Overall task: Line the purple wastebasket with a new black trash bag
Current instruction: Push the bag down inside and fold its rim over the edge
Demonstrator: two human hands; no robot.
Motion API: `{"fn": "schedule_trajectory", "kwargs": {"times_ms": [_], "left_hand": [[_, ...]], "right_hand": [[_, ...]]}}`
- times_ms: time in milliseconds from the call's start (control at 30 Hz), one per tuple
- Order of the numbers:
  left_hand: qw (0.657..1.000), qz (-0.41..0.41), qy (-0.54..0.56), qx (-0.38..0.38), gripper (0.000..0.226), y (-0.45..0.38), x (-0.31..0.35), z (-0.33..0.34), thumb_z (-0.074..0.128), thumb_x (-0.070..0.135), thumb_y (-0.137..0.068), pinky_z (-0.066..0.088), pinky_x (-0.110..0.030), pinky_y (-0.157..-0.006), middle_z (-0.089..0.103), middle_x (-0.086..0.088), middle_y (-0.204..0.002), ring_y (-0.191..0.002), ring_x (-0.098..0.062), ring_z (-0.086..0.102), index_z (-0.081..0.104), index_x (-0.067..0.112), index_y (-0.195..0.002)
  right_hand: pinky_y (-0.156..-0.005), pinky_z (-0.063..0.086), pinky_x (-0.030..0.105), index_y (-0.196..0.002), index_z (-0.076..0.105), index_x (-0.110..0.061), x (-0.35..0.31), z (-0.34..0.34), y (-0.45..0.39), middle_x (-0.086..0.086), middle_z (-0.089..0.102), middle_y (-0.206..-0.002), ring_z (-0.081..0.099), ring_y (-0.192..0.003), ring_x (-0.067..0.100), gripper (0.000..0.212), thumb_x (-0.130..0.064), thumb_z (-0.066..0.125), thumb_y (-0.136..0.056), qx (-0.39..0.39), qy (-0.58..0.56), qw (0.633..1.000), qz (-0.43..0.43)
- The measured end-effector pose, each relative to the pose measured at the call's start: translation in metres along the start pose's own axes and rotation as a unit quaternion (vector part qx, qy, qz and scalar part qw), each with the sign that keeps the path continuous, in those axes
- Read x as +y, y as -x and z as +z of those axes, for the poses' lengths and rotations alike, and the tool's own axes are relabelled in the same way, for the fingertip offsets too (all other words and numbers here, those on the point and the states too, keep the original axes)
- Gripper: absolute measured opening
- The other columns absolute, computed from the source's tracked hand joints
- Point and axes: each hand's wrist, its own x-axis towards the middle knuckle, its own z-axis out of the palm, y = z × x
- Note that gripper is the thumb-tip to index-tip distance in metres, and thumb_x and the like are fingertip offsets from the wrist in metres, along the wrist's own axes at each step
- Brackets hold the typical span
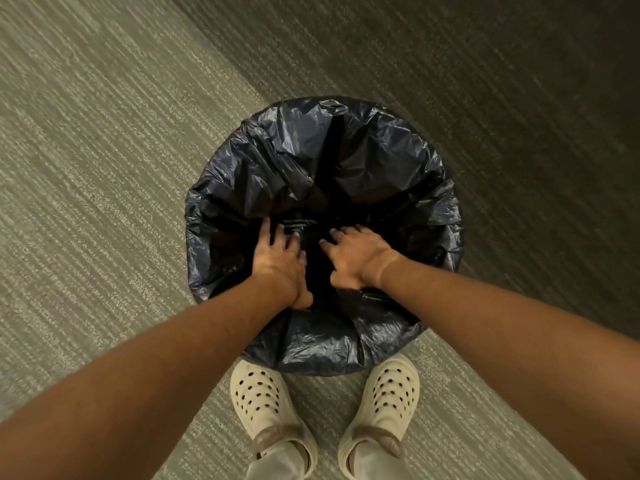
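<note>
A glossy black trash bag (346,154) is draped over a round wastebasket on the floor and covers it entirely, so none of the purple shows. The plastic folds over the rim all around and sags into a dark hollow in the middle. My left hand (280,261) lies palm down inside the near part of the opening, fingers spread flat on the plastic. My right hand (353,256) is beside it, a hand's width to the right, fingers also spread and pressing on the bag's inner side. Neither hand pinches the plastic.
Grey-green striped carpet (104,168) surrounds the basket, darker toward the upper right. My two feet in cream perforated clogs, the left clog (259,396) and the right clog (388,393), stand right against the basket's near side.
</note>
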Motion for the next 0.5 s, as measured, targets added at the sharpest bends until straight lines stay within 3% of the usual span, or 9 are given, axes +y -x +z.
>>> {"fn": "schedule_trajectory", "kwargs": {"times_ms": [100,167,367,433,500], "left_hand": [[0.998,0.021,-0.003,-0.064,0.075,-0.006,0.005,0.007,0.021,0.067,-0.089,-0.018,-0.066,-0.108,-0.001,-0.010,-0.164,-0.146,-0.043,-0.011,0.014,0.029,-0.154],[0.996,0.013,0.005,-0.084,0.076,-0.008,0.008,0.013,0.017,0.067,-0.089,-0.018,-0.066,-0.108,0.004,-0.011,-0.163,-0.146,-0.044,-0.011,0.014,0.027,-0.154],[0.996,0.003,0.010,-0.087,0.081,-0.010,0.010,0.016,0.014,0.068,-0.087,-0.021,-0.066,-0.106,0.005,-0.015,-0.163,-0.145,-0.046,-0.011,0.016,0.023,-0.154],[0.996,-0.002,0.019,-0.082,0.078,-0.008,0.009,0.015,0.015,0.066,-0.088,-0.021,-0.067,-0.106,0.004,-0.015,-0.163,-0.144,-0.048,-0.011,0.018,0.025,-0.154],[0.997,-0.008,0.042,-0.061,0.072,-0.003,0.008,0.012,0.017,0.061,-0.091,-0.018,-0.068,-0.107,0.007,-0.017,-0.162,-0.144,-0.049,-0.007,0.023,0.026,-0.153]], "right_hand": [[-0.112,0.031,0.044,-0.151,0.026,-0.012,0.001,-0.004,-0.026,0.015,0.031,-0.155,0.032,-0.139,0.033,0.067,-0.030,0.046,-0.089,-0.021,-0.170,0.985,0.024],[-0.113,0.029,0.043,-0.153,0.018,-0.020,0.005,-0.005,-0.045,0.013,0.026,-0.158,0.028,-0.142,0.033,0.072,-0.032,0.048,-0.089,-0.041,-0.244,0.968,0.048],[-0.113,0.003,0.062,-0.149,0.004,-0.051,-0.003,0.014,-0.078,0.008,0.000,-0.164,0.002,-0.146,0.043,0.082,-0.055,0.050,-0.081,-0.138,-0.133,0.978,0.080],[-0.112,0.002,0.062,-0.148,0.001,-0.053,-0.005,0.018,-0.075,0.008,-0.005,-0.163,-0.002,-0.145,0.046,0.084,-0.057,0.052,-0.081,-0.146,-0.117,0.979,0.079],[-0.113,0.011,0.058,-0.149,0.005,-0.049,-0.005,0.015,-0.065,0.010,0.004,-0.163,0.009,-0.144,0.045,0.083,-0.055,0.053,-0.082,-0.118,-0.109,0.985,0.070]]}}
